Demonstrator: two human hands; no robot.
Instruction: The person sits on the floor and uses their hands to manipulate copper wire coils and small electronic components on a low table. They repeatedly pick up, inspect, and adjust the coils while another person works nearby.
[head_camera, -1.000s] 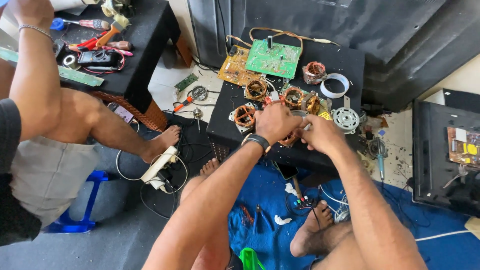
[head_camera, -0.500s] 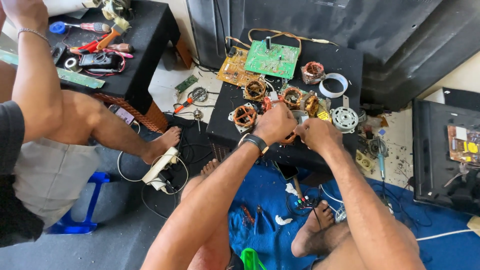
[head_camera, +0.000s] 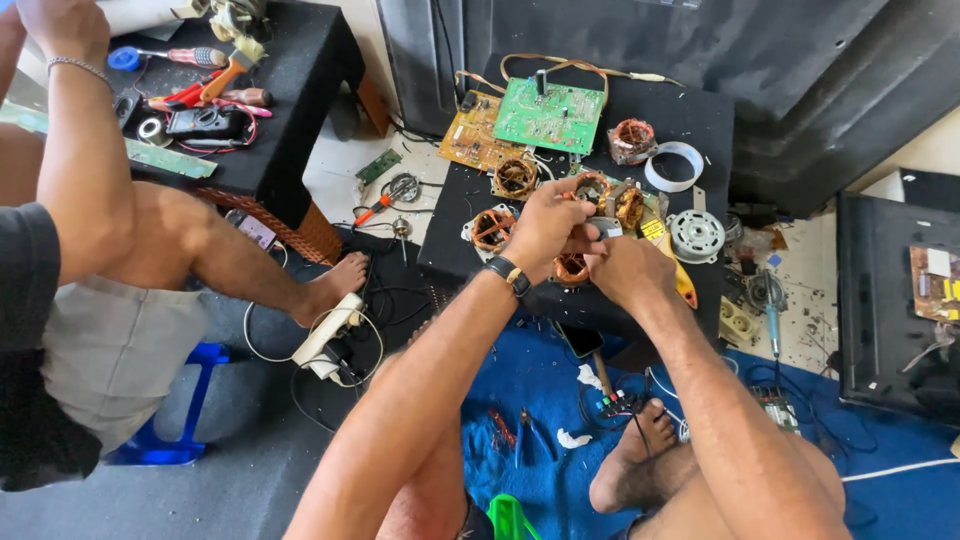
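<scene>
working close over the low black table (head_camera: 700, 120), both hands meet at its near edge. left hand (head_camera: 545, 225), black wristwatch (head_camera: 508, 275) on the wrist, has its fingers curled almost shut around a small motor part (head_camera: 603, 222), metal frame with copper showing; right hand (head_camera: 625, 270) comes in from just below, fingers bent in tight against the same piece. whether the right fingertips actually pinch it or only press on it, can't tell, they're tucked under the left thumb.

judging the grip: this looks like fine fiddling on the windings, so the left wants to lock the frame dead steady while the right does the small moves, elbows low, no twisting on the thin wire.

the part itself sits right between the two sets of fingertips, mostly hidden; what shows is dull grey steel and a patch of orange-brown coil. just beyond the fingers lie more copper-wound stators (head_camera: 515, 178), and another coil (head_camera: 571, 268) peeks out right under the left palm. further out past the knuckles, a green circuit board (head_camera: 550, 112), a white tape ring (head_camera: 673, 165), and a round silver motor (head_camera: 696, 235) off to the right of the fingers. yellow-handled tool (head_camera: 672, 265) lies beside the right wrist.

another person's arm (head_camera: 85, 150) hangs over the neighbouring table, well apart.
</scene>
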